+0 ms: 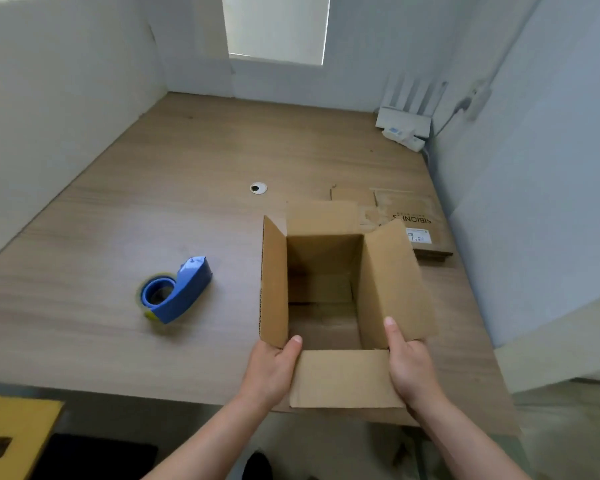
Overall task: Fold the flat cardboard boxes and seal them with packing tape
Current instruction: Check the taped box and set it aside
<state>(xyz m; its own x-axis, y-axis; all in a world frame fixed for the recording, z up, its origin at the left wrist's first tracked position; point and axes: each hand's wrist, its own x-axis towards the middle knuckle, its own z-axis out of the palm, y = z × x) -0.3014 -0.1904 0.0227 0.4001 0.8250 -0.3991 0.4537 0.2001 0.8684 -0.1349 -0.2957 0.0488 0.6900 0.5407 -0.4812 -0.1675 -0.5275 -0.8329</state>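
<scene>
On the wooden desk (153, 202), near right, the open-topped cardboard box (392, 278) stands, likely light, stiff, best held at corner creases, where left hand (274, 368) and right hand (413, 368) clasp it, thumbs inside; blue tape dispenser (177, 289) lies left.

Box (340, 271) – matt brown corrugated cardboard. Tape dispenser (179, 292) – glossy blue plastic. Table (153, 188): smooth matt wood-grain top.
</scene>
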